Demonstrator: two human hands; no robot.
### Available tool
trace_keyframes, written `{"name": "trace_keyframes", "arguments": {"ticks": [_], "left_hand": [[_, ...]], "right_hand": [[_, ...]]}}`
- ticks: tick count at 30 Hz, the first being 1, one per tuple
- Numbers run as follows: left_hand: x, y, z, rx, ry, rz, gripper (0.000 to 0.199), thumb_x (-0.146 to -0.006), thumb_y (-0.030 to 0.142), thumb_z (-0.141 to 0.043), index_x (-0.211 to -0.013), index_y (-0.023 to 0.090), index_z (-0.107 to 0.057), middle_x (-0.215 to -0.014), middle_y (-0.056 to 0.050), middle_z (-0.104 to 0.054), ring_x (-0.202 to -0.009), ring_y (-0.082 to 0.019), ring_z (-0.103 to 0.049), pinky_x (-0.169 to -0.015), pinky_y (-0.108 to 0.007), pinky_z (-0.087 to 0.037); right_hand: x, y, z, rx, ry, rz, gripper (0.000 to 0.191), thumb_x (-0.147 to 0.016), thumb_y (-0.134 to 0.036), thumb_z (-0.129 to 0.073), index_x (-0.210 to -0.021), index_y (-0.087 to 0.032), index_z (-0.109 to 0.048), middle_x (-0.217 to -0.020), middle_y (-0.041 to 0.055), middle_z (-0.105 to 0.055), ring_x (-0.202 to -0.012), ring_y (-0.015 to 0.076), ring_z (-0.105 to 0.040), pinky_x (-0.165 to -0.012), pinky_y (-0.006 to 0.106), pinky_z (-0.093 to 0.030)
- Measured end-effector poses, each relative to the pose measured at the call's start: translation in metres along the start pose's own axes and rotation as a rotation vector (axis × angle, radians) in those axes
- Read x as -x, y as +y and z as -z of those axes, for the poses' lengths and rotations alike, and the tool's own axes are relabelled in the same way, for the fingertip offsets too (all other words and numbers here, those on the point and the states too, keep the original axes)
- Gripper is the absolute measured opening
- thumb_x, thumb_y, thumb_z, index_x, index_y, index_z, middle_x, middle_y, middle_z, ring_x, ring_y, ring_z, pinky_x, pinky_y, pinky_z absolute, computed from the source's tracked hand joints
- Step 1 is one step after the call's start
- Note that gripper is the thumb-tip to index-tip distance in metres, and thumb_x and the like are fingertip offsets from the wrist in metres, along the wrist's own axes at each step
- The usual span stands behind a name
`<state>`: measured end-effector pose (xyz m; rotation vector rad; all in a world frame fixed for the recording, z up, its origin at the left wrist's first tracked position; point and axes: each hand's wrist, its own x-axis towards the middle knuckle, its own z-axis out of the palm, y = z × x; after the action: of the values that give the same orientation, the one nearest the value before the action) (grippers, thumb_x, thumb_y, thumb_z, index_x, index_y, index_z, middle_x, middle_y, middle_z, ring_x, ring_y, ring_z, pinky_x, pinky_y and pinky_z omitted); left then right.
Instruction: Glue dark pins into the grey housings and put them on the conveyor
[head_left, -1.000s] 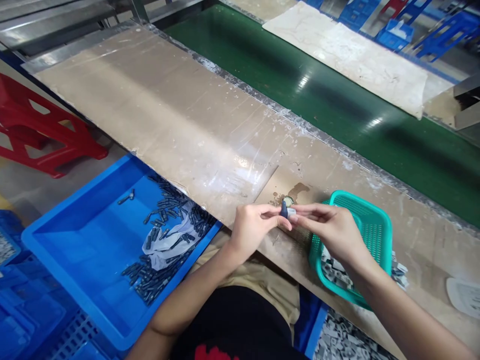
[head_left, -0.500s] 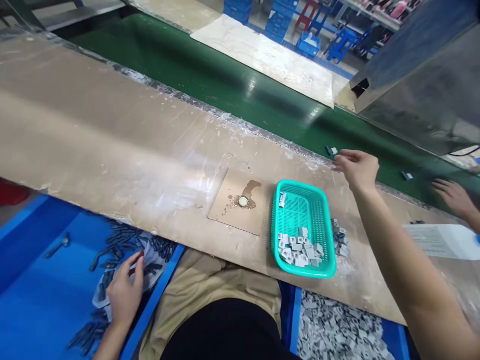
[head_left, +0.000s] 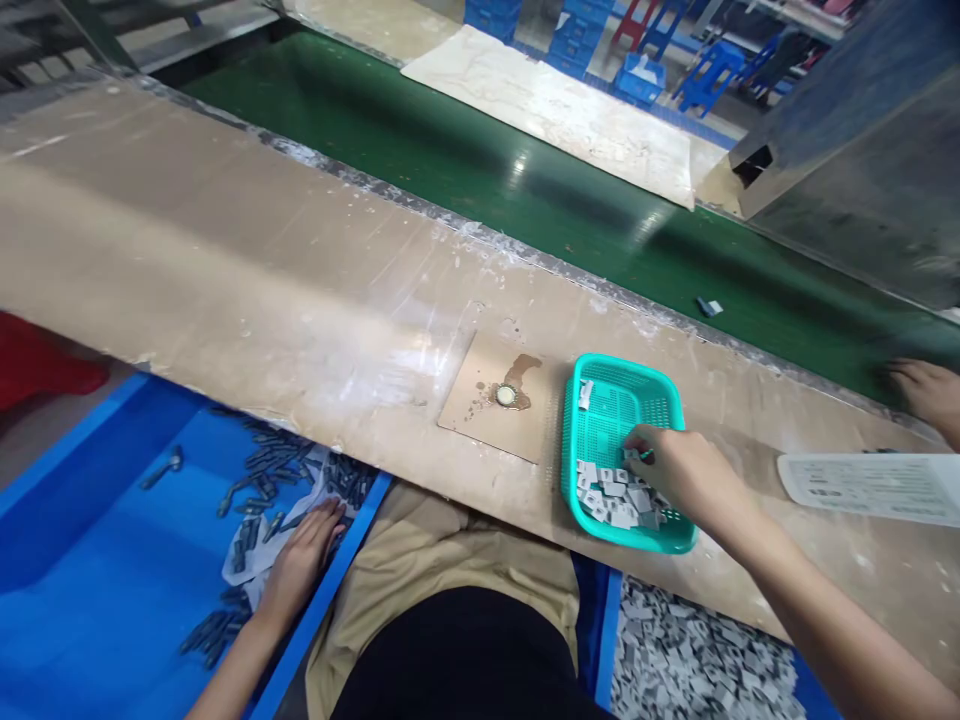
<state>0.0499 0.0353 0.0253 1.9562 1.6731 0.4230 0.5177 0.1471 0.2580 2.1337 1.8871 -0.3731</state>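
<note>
My right hand (head_left: 679,475) is over the turquoise basket (head_left: 571,440), its thumb and fingertips pinched on a small light grey plastic piece (head_left: 632,455). More light grey pieces (head_left: 619,500) lie below it in the basket. My left hand (head_left: 304,555) reaches into the blue bin (head_left: 112,560) on the left, palm down with its fingers stretched over dark slim parts (head_left: 352,480) and a clear plastic bag (head_left: 259,550). Its fingertips partly merge with the parts. On the green belt (head_left: 450,160) lies a dark part with a light piece on it (head_left: 709,307).
A cardboard square (head_left: 480,430) with a wet stain and a round cap (head_left: 506,396) is left of the basket. A bin of grey pieces (head_left: 697,650) stands below right. Another person's hand (head_left: 926,390) is over the belt's right side, near a white printed sheet (head_left: 862,485).
My right hand has come back from the belt's edge into the basket. My left hand has lowered and stretched toward the dark parts. The joined part on the belt has moved right.
</note>
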Motion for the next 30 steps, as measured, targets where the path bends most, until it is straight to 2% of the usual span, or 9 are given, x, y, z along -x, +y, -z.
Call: {"name": "trace_keyframes", "arguments": {"ticks": [3, 6, 9, 11, 15, 19, 21, 25, 30], "left_hand": [[0.009, 0.006, 0.013, 0.162, -0.115, 0.129, 0.039, -0.087, 0.039, -0.040, -0.116, 0.021, -0.061, -0.133, -0.009, -0.054, -0.128, -0.027, -0.043, -0.108, -0.042, -0.033], [0.005, 0.017, 0.024, 0.269, -0.059, 0.252, 0.029, -0.080, 0.043, -0.049, -0.093, 0.024, -0.067, -0.114, -0.011, -0.065, -0.118, -0.031, -0.052, -0.103, -0.042, -0.038], [-0.006, 0.033, 0.034, 0.320, 0.005, 0.352, 0.022, -0.072, 0.045, -0.059, -0.074, 0.024, -0.063, -0.088, -0.010, -0.069, -0.095, -0.033, -0.062, -0.089, -0.041, -0.045], [-0.011, 0.041, 0.039, 0.339, 0.035, 0.393, 0.021, -0.070, 0.045, -0.060, -0.070, 0.024, -0.060, -0.081, -0.008, -0.067, -0.083, -0.031, -0.063, -0.081, -0.039, -0.047], [-0.011, 0.053, 0.049, 0.401, 0.114, 0.503, 0.025, -0.070, 0.047, -0.061, -0.072, 0.022, -0.057, -0.072, -0.007, -0.066, -0.076, -0.028, -0.064, -0.072, -0.037, -0.049], [-0.008, 0.075, 0.068, 0.907, 0.083, 0.679, 0.054, -0.067, 0.047, -0.071, -0.109, 0.017, -0.057, -0.076, -0.006, -0.068, -0.081, -0.025, -0.065, -0.077, -0.037, -0.051], [-0.009, 0.092, 0.078, 1.192, 0.053, 0.754, 0.062, -0.065, 0.041, -0.076, -0.118, 0.016, -0.055, -0.083, -0.007, -0.069, -0.085, -0.023, -0.065, -0.085, -0.037, -0.049], [-0.014, 0.128, 0.095, 1.422, 0.034, 0.749, 0.040, -0.069, 0.032, -0.077, -0.103, 0.019, -0.059, -0.093, -0.008, -0.069, -0.093, -0.022, -0.064, -0.087, -0.035, -0.049], [-0.025, 0.161, 0.107, 1.444, 0.174, 0.638, 0.025, -0.070, 0.025, -0.077, -0.086, 0.018, -0.059, -0.103, -0.005, -0.067, -0.078, -0.011, -0.061, -0.066, -0.019, -0.049]], "right_hand": [[0.002, 0.001, 0.008, -0.399, 0.073, 0.136, 0.018, -0.073, -0.030, -0.060, -0.084, -0.020, -0.070, -0.076, 0.0063, -0.072, -0.070, 0.0260, -0.068, -0.060, 0.034, -0.050], [0.003, -0.017, 0.017, -0.714, 0.145, 0.237, 0.027, -0.077, -0.041, -0.060, -0.093, -0.022, -0.071, -0.087, 0.0056, -0.072, -0.077, 0.0244, -0.068, -0.065, 0.034, -0.053], [-0.007, -0.047, 0.016, -0.881, 0.245, 0.324, 0.036, -0.076, -0.042, -0.065, -0.105, -0.020, -0.068, -0.091, 0.0062, -0.071, -0.081, 0.0228, -0.067, -0.071, 0.034, -0.054], [-0.018, -0.066, 0.011, -0.839, 0.306, 0.389, 0.034, -0.078, -0.039, -0.065, -0.105, -0.019, -0.067, -0.093, 0.0068, -0.071, -0.081, 0.0220, -0.067, -0.074, 0.034, -0.054], [-0.038, -0.092, -0.002, -0.557, 0.417, 0.535, 0.023, -0.085, -0.036, -0.057, -0.095, -0.019, -0.070, -0.093, 0.0079, -0.070, -0.081, 0.0228, -0.066, -0.073, 0.036, -0.053], [-0.045, -0.098, -0.011, -0.426, 0.410, 0.643, 0.029, -0.090, -0.036, -0.049, -0.098, -0.020, -0.071, -0.091, 0.0090, -0.069, -0.083, 0.0241, -0.065, -0.070, 0.036, -0.053], [-0.046, -0.097, -0.013, -0.372, 0.423, 0.659, 0.031, -0.091, -0.036, -0.046, -0.101, -0.020, -0.071, -0.090, 0.0094, -0.068, -0.082, 0.0244, -0.065, -0.069, 0.036, -0.053], [-0.047, -0.096, -0.017, -0.289, 0.425, 0.680, 0.033, -0.092, -0.034, -0.044, -0.102, -0.019, -0.071, -0.094, 0.0104, -0.068, -0.084, 0.0249, -0.064, -0.070, 0.037, -0.053], [-0.046, -0.098, -0.014, -0.373, 0.397, 0.644, 0.031, -0.090, -0.037, -0.047, -0.102, -0.021, -0.071, -0.093, 0.0094, -0.068, -0.084, 0.0253, -0.064, -0.072, 0.038, -0.053]]}}
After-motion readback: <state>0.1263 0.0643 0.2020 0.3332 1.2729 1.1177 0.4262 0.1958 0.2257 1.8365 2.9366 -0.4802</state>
